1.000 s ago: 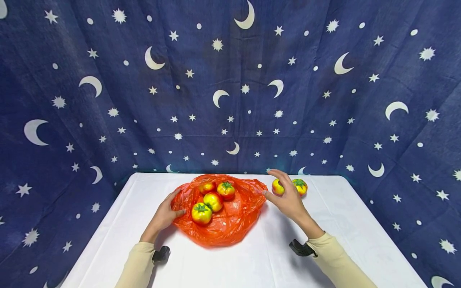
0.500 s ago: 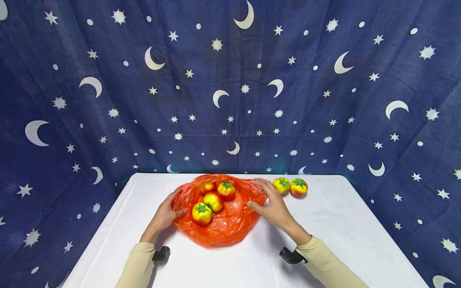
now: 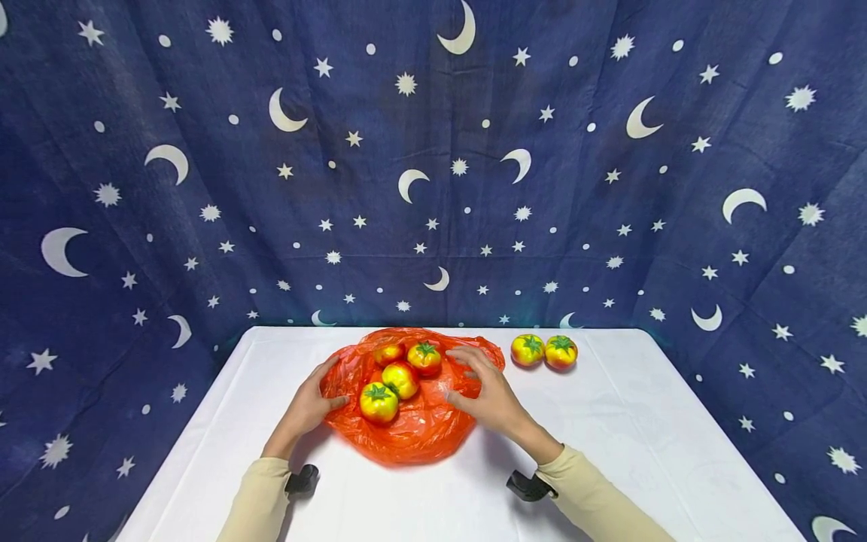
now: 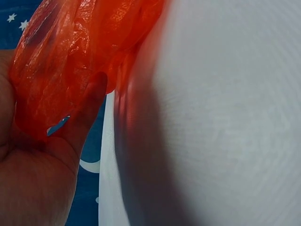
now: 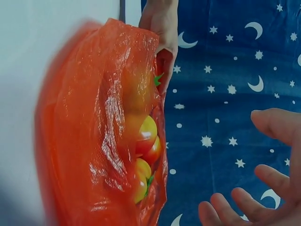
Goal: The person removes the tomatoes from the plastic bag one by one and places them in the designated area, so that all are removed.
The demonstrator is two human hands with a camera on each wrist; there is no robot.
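Note:
A thin red plastic bag (image 3: 433, 421) lies spread on the table with its mouth facing up. Several yellow-and-red tomatoes (image 3: 379, 402) with green leafy tops rest inside, toward its left half. My left hand (image 3: 311, 403) holds the bag's left rim, thumb on the inner side and fingers outside; in the left wrist view the thumb (image 4: 87, 110) lies along the crinkled plastic. Over the bag's right part hovers my right hand (image 3: 491, 395), fingers spread and slightly bent, holding nothing. The right wrist view shows its fingertips (image 5: 221, 202) apart from the bag.
Two more tomatoes (image 3: 527, 351) sit side by side near the table's back edge, right of the bag. A white cloth covers the table (image 3: 609, 452). Behind it hangs a dark blue curtain (image 3: 433, 196) with moons and stars.
My right hand has moved left, from beside the two loose tomatoes to over the bag's right side, uncovering both tomatoes. The left hand and the bag's contents have stayed put.

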